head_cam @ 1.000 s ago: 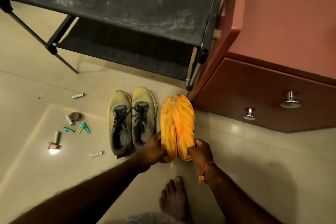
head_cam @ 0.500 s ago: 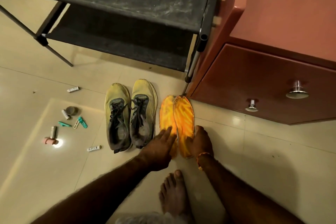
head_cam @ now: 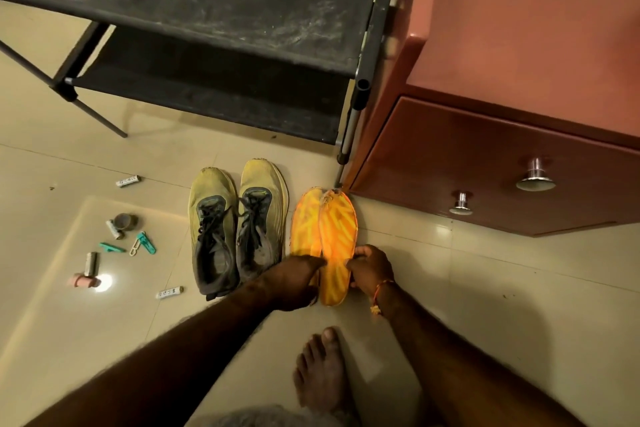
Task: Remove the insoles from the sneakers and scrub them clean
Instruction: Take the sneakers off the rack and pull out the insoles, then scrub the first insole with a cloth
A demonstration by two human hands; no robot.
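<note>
Two orange insoles (head_cam: 323,236) lay side by side on the floor (head_cam: 485,305), just right of the sneakers (head_cam: 239,229), long axes running near to far. I had my left hand (head_cam: 294,282) resting flat-fingered on the left insole's heel, and my right hand (head_cam: 369,269) pinching the right insole's near edge. Heels pointed toward me; the right hand seemed better placed to lift.

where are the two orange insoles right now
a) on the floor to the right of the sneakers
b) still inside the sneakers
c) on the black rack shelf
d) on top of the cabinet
a: the two orange insoles lie side by side on the tiled floor, right of the sneakers, with the left hand and right hand at their heel ends.
</note>
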